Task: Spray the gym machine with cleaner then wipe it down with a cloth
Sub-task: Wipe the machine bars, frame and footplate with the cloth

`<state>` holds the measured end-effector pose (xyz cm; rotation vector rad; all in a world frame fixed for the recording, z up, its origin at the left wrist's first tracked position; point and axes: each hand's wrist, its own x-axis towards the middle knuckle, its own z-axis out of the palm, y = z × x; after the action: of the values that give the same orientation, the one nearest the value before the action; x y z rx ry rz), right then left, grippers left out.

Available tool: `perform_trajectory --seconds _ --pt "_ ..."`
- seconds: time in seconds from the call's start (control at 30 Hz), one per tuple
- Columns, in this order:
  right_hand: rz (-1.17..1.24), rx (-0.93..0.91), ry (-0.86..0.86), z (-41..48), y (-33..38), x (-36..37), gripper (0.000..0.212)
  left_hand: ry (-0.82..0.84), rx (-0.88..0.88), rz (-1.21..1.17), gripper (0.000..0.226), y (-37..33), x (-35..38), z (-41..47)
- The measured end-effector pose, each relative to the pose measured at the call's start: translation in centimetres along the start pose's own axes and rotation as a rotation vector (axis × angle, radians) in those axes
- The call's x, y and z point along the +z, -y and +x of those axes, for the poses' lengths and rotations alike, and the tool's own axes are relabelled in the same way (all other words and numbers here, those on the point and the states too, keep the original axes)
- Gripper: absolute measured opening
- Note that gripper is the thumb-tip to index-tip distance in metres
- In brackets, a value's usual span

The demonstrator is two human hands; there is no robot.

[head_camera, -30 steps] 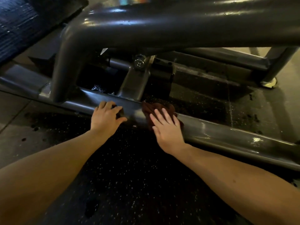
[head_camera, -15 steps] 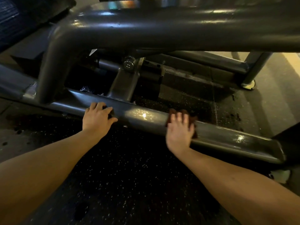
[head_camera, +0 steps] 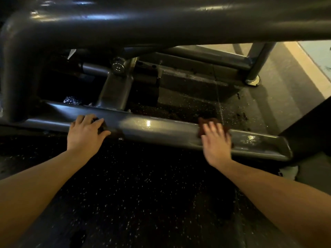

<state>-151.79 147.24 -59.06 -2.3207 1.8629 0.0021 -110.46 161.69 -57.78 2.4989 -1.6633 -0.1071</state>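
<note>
Head view, nearest me: my right hand (head_camera: 215, 140) has slid its one brown cloth (head_camera: 204, 122) rightward along the low frame rail (head_camera: 154, 127), fingers spread flat on top, cloth pinned underneath. My left hand (head_camera: 86, 133) stays curled over something dark there. Beyond, one thick upper tube (head_camera: 161, 20).

Left arm: bare forearm reaching in from the lower left, extended forward and up.
Left hand (head_camera: 86, 134): palm down, fingers (head_camera: 97, 122) curled over something dark, thumb pointing right.
Right arm: bare forearm coming in from the lower right, angled toward the centre.
Right hand (head_camera: 215, 142): palm down and flat, fingers (head_camera: 213, 127) spread and blurred, pressed on the cloth (head_camera: 206, 122).
</note>
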Motion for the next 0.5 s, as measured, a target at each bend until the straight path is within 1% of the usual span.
perform_trajectory --seconds 0.07,0.13,0.2,0.23,0.27,0.3,0.37,0.43,0.5 --pt "0.041 0.248 -0.014 -0.2 -4.7 -0.9 0.054 -0.005 0.002 -0.012 0.051 -0.2 0.3 0.0" --pt "0.100 0.454 0.006 -0.4 -6.7 -1.8 0.055 -0.017 -0.002 -0.024 0.051 -0.3 0.5 0.1" --pt "0.178 0.574 0.025 0.1 -5.6 -1.8 0.055 -0.026 -0.008 -0.022 0.050 -0.1 0.7 0.1" --pt "0.209 0.594 0.017 0.2 -4.3 -1.6 0.055 -0.028 0.003 -0.017 0.050 0.0 0.8 0.2" --pt "0.212 0.572 0.002 0.3 -2.8 -1.4 0.055 -0.032 0.026 -0.015 0.049 0.0 0.9 0.3" --pt "0.187 0.511 -0.014 0.1 -1.1 -0.9 0.054 -0.030 0.060 -0.017 0.048 -0.3 1.0 0.4" --pt "0.117 0.318 -0.015 -0.4 2.7 0.1 0.055 -0.004 0.139 -0.028 0.045 -2.0 0.9 0.7" --pt "0.083 0.110 0.024 -0.9 6.2 0.6 0.055 0.028 0.230 -0.056 0.044 -5.0 0.6 0.9" --pt "0.075 -0.048 0.061 -1.4 7.9 0.6 0.054 0.058 0.309 -0.086 0.045 -8.5 0.5 1.1"
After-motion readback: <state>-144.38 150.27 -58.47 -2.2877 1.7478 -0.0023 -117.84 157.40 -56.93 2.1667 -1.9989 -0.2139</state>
